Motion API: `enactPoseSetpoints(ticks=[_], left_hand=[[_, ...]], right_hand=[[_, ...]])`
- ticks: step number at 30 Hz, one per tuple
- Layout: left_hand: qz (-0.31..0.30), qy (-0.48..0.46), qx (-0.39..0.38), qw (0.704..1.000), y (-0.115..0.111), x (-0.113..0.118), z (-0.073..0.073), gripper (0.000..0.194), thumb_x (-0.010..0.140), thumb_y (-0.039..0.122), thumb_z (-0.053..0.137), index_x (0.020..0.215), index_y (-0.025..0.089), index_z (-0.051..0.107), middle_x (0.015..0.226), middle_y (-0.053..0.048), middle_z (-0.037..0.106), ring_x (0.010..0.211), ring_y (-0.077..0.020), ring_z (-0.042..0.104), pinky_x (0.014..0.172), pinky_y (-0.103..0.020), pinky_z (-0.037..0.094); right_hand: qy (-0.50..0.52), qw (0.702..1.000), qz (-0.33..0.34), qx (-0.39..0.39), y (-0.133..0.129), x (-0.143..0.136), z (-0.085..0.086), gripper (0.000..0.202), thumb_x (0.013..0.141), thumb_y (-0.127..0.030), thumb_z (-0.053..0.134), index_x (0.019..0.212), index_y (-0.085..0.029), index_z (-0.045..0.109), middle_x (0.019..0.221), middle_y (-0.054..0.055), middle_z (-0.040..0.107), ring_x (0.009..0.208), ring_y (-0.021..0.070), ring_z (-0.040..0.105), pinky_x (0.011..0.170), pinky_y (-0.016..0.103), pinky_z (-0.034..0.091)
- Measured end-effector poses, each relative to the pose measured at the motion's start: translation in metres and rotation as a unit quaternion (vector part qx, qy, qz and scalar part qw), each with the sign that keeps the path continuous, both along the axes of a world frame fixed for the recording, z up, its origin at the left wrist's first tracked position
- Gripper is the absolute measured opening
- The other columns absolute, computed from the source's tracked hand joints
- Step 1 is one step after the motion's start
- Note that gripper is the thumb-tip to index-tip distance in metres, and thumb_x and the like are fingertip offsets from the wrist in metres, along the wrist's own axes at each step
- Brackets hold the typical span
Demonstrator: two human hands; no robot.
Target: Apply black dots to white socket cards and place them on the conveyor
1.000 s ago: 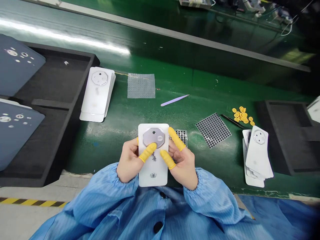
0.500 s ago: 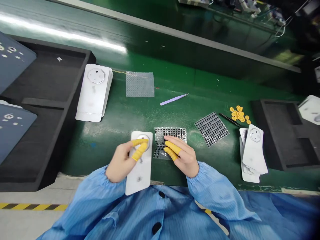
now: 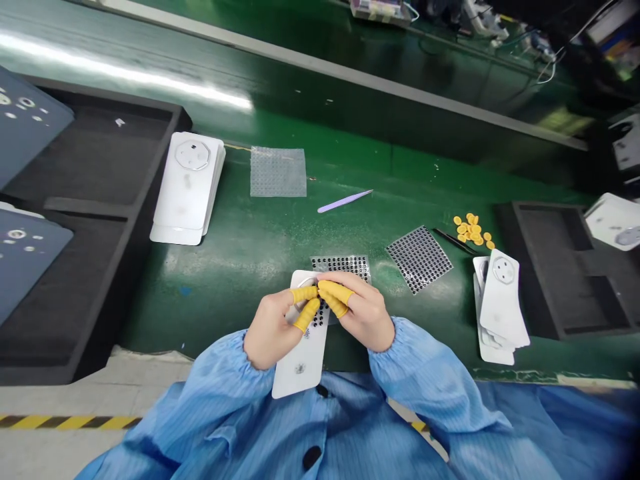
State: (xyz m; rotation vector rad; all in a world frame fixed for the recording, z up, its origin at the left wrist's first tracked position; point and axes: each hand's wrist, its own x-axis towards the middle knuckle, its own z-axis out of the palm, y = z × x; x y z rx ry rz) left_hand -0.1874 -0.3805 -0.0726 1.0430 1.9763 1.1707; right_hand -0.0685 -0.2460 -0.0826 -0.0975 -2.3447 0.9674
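A white panel lies tilted near the table's front edge, its upper right part over a sheet of black dots. My left hand, with yellow finger cots on thumb and index finger, rests over the panel's top end. My right hand, also with yellow finger cots, meets it there. Both hands have thumb and index finger pinched together, the tips nearly touching. Whatever is between the fingertips is too small and hidden to name. The panel's round feature is partly covered by my left fingers.
Stacked white panels stand left, beside a black tray. Behind are a clear dotted sheet and purple tweezers. At right are another dot sheet, black tweezers, yellow finger cots, more panels and a tray.
My left hand and the white panel have moved right, so the panel now overlaps the dot sheet. My right hand has shifted slightly left, and the fingertips of both hands have come together.
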Motion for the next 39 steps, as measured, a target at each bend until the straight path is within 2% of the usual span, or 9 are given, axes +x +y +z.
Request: enactPoseSetpoints(ticks=[9, 16, 23, 27, 29, 31, 33, 35, 39], left_hand=[[0.022, 0.01, 0.0, 1.0, 0.006, 0.001, -0.009, 0.025, 0.079, 0.024, 0.061, 0.1, 0.016, 0.071, 0.093, -0.007, 0.076, 0.079, -0.0224, 0.072, 0.077, -0.032, 0.056], [-0.039, 0.12, 0.027, 0.992, 0.003, -0.004, -0.015, 0.025, 0.079, 0.021, 0.058, 0.098, 0.017, 0.072, 0.077, -0.006, 0.075, 0.067, -0.019, 0.07, 0.063, -0.026, 0.055], [-0.032, 0.003, -0.004, 0.999, 0.001, -0.019, -0.019, 0.025, 0.081, 0.027, 0.059, 0.097, 0.016, 0.074, 0.095, -0.01, 0.076, 0.085, -0.0243, 0.072, 0.08, -0.033, 0.056], [0.101, -0.134, 0.007, 0.986, -0.021, -0.042, -0.006, 0.048, 0.079, 0.035, 0.067, 0.121, 0.012, 0.062, 0.092, -0.01, 0.076, 0.08, -0.024, 0.072, 0.069, -0.03, 0.058], [0.185, -0.182, 0.038, 0.965, -0.033, -0.043, 0.008, 0.081, 0.078, 0.035, 0.07, 0.146, 0.021, 0.03, 0.081, -0.003, 0.075, 0.064, -0.0192, 0.07, 0.056, -0.025, 0.057], [0.231, -0.221, 0.058, 0.946, -0.037, -0.034, 0.022, 0.096, 0.078, 0.034, 0.071, 0.15, 0.029, 0.009, 0.071, 0.004, 0.073, 0.053, -0.0164, 0.067, 0.048, -0.024, 0.056], [0.232, -0.226, 0.061, 0.944, -0.034, -0.018, 0.034, 0.079, 0.077, 0.034, 0.072, 0.144, 0.025, 0.031, 0.064, 0.004, 0.072, 0.049, -0.0153, 0.065, 0.045, -0.022, 0.055], [0.219, -0.19, 0.063, 0.955, -0.027, -0.003, 0.041, 0.048, 0.075, 0.031, 0.074, 0.119, 0.019, 0.061, 0.061, 0.002, 0.071, 0.049, -0.0141, 0.064, 0.044, -0.019, 0.053], [0.209, -0.117, 0.085, 0.967, -0.02, 0.014, 0.044, 0.016, 0.075, 0.02, 0.072, 0.091, 0.02, 0.074, 0.07, 0.002, 0.075, 0.056, -0.013, 0.067, 0.046, -0.016, 0.052]], right_hand=[[0.004, 0.996, -0.01, -0.094, 0.002, -0.005, -0.01, 0.022, 0.088, -0.011, 0.057, 0.107, -0.018, 0.064, 0.107, 0.01, 0.067, 0.1, 0.015, 0.065, 0.086, 0.03, 0.058], [-0.001, 0.999, 0.026, -0.033, 0.005, -0.002, -0.016, 0.027, 0.088, -0.008, 0.05, 0.111, -0.016, 0.063, 0.108, 0.013, 0.068, 0.101, 0.0186, 0.066, 0.085, 0.036, 0.059], [-0.018, 0.957, -0.11, -0.266, 0.002, -0.014, -0.027, 0.007, 0.083, -0.02, 0.063, 0.081, -0.017, 0.069, 0.086, 0.007, 0.072, 0.078, 0.0147, 0.07, 0.067, 0.025, 0.06], [0.004, 0.973, -0.14, -0.186, 0.003, -0.012, -0.024, 0.009, 0.083, -0.018, 0.062, 0.082, -0.019, 0.071, 0.088, 0.007, 0.072, 0.083, 0.0162, 0.069, 0.078, 0.032, 0.059], [0.035, 0.984, -0.142, -0.106, 0.0, -0.01, -0.014, 0.014, 0.083, -0.014, 0.061, 0.089, -0.02, 0.071, 0.091, 0.007, 0.072, 0.083, 0.0162, 0.069, 0.08, 0.032, 0.058], [0.061, 0.99, -0.122, -0.04, -0.005, -0.01, 0.002, 0.024, 0.082, -0.01, 0.062, 0.101, -0.023, 0.069, 0.096, 0.006, 0.072, 0.087, 0.0166, 0.069, 0.08, 0.031, 0.059], [0.055, 0.996, -0.073, -0.002, -0.011, -0.012, 0.021, 0.034, 0.083, -0.009, 0.061, 0.114, -0.024, 0.064, 0.103, 0.006, 0.072, 0.094, 0.0181, 0.068, 0.084, 0.032, 0.059], [0.04, 0.999, -0.011, 0.032, -0.016, -0.015, 0.038, 0.038, 0.087, -0.01, 0.053, 0.123, -0.022, 0.058, 0.108, 0.007, 0.071, 0.101, 0.0203, 0.067, 0.09, 0.037, 0.058], [0.033, 0.989, 0.05, 0.135, -0.018, -0.014, 0.055, 0.038, 0.088, -0.005, 0.042, 0.124, -0.012, 0.055, 0.114, 0.015, 0.068, 0.116, 0.0262, 0.06, 0.095, 0.047, 0.056]])
